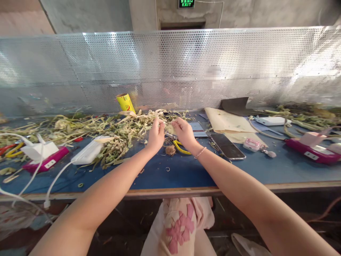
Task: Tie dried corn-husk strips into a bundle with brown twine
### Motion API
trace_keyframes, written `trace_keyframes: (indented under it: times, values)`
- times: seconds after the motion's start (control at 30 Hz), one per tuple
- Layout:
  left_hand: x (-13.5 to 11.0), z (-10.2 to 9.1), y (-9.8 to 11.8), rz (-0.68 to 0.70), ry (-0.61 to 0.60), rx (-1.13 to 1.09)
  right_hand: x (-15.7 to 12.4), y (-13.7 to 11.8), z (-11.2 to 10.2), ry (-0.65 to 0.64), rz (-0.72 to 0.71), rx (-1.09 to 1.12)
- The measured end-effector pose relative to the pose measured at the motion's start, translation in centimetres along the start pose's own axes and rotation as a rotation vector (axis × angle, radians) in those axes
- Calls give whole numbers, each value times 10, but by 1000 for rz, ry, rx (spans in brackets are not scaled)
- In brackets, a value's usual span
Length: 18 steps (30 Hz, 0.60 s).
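Note:
My left hand [156, 136] and my right hand [183, 133] are raised over the middle of the blue table, a small gap apart. The fingertips of each are pinched together. Something pale and thin, perhaps a dried plant strip, shows between them, too small and blurred to name. Just below lie a small ball of brown twine [170, 150] and a tool with yellow handles [181, 147], partly hidden by my right hand. A heap of dried leaves and stalks [119, 137] spreads behind and left of my left hand.
A yellow cardboard tube [125, 103] stands by the perforated metal screen [170, 71]. A phone [227, 146], pink earphone case [252, 144] and beige paper [226, 121] lie right. Magenta power strips [313, 151], cables and a white power bank [89, 151] flank the table.

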<state>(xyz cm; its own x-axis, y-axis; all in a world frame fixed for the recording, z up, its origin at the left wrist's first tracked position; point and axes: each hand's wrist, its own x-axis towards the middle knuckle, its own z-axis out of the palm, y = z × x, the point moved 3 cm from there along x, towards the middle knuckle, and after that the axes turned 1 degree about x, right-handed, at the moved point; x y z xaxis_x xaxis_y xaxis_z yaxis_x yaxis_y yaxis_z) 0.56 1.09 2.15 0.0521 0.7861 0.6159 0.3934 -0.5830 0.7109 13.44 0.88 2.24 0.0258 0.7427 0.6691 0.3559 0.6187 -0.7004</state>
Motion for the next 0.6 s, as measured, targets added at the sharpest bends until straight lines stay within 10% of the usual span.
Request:
trace_keyframes:
  times: [0.6]
  values:
    - [-11,7,17,116,-72,132,1,10,6,28,90,55]
